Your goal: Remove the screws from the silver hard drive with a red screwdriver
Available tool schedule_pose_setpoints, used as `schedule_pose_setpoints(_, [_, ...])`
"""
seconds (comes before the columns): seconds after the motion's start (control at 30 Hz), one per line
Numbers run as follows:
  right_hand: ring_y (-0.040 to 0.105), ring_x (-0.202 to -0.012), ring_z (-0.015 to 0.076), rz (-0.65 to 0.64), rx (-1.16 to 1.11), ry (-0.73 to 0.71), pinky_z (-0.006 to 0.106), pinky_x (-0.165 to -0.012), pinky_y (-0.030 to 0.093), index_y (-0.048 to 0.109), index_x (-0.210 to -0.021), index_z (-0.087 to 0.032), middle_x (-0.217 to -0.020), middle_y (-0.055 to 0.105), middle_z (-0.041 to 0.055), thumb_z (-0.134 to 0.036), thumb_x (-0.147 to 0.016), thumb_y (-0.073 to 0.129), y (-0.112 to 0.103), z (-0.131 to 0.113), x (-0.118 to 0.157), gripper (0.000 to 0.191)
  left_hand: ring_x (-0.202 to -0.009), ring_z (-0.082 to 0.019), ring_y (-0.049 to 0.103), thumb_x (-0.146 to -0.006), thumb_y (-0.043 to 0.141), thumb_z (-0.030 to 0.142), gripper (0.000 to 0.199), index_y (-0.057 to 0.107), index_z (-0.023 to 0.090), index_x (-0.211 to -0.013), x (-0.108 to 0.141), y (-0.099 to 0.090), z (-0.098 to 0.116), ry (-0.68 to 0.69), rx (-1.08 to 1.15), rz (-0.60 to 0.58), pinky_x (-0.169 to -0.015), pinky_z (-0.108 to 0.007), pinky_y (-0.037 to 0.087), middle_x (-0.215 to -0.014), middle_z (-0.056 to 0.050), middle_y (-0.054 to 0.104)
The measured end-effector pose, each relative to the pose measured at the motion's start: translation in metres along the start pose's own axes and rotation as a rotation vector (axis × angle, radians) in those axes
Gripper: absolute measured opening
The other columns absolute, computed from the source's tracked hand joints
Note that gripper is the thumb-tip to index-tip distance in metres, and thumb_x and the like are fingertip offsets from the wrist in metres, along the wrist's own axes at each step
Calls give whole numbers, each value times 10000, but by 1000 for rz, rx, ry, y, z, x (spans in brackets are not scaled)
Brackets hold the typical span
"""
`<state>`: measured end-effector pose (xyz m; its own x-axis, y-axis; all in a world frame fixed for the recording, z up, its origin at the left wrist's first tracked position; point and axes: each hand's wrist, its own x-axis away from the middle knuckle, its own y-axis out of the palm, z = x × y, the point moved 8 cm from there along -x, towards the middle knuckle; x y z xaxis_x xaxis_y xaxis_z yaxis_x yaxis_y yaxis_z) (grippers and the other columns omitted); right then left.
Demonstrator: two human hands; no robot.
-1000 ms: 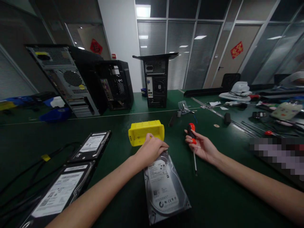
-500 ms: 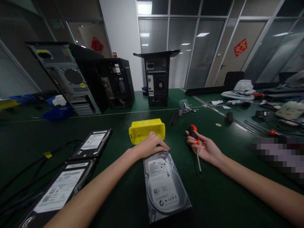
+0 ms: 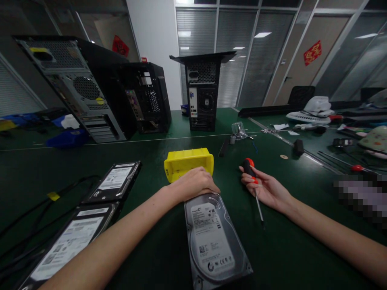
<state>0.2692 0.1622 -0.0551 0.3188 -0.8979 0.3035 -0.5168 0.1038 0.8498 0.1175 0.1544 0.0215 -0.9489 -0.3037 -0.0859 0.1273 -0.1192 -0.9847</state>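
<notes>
My left hand (image 3: 198, 184) is closed over the far end of a silver hard drive (image 3: 213, 241), its fingers curled down at the far edge. The drive lies label up on the green table. Just beyond that hand a yellow bin (image 3: 189, 155) rests tipped with its open side towards me, small bits inside. In my right hand (image 3: 267, 189) is a screwdriver (image 3: 250, 167) with a red and black handle, gripped between thumb and fingers. Its metal shaft slants down towards me, and the tip is apart from the drive.
Two more hard drives (image 3: 116, 181) lie end to end at the left, beside black cables (image 3: 65, 193). Several computer cases (image 3: 203, 96) stand at the back. On the right are a black block (image 3: 298, 148), a long screwdriver (image 3: 356, 167) and a white cap-like object (image 3: 317, 108).
The view has shifted slightly, so most things sit a little differently in it. Both hands keep their holds on the hard drive and the screwdriver.
</notes>
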Motion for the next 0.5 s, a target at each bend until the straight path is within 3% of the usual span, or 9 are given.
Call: schedule_pose_setpoints(0.5, [466,-530,62,34,58,35,157,-484,487,455,-1152,-111,-699,405,-4,-197,-955,296,1,4,-3,267,-907,-133,642,-936,465,228,219,684,228,-956,-7,0,4,80,-3,-5,-807,-263,380,-989,13,718])
